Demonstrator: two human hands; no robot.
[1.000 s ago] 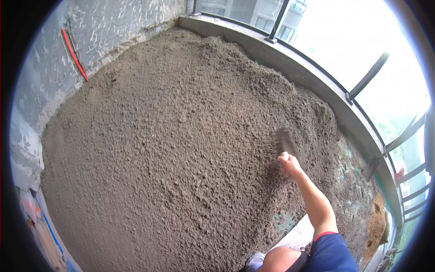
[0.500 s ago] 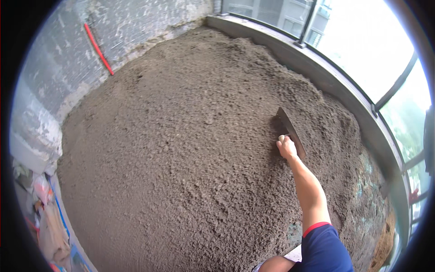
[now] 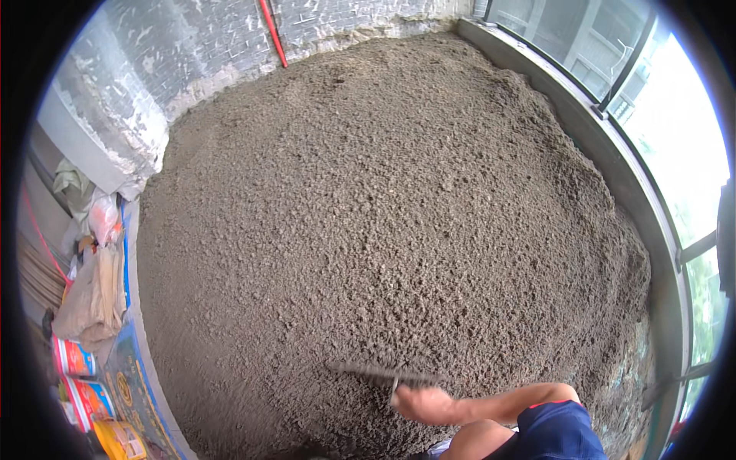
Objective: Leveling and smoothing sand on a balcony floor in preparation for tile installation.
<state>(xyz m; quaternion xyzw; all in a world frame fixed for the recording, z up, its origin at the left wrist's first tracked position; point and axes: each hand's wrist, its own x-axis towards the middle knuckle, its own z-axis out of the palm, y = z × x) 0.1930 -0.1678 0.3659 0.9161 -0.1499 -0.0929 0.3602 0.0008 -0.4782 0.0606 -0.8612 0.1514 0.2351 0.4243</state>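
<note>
My right hand (image 3: 424, 405) is closed round the handle of a long, flat plastering trowel (image 3: 376, 372), low in the view and close to my bent knee. Its blade lies roughly crosswise against the near part of a bed of damp, grainy grey-brown mortar (image 3: 368, 222), slightly smeared by motion. Coarse crumbs and small pits cover most of the mortar's surface; toward the window side it is heaped and uneven. My left hand is out of view.
A rough grey wall (image 3: 222, 46) with a red pipe (image 3: 274, 34) bounds the far side. Along the right runs a low concrete curb (image 3: 567, 119) under windows. At the left lie brown sacks (image 3: 93, 295), red-and-white buckets (image 3: 90, 399) and a yellow container (image 3: 119, 441).
My right hand has swept the trowel from the right side down and left toward me, and the blade has turned crosswise. The view has shifted left, bringing the buckets in.
</note>
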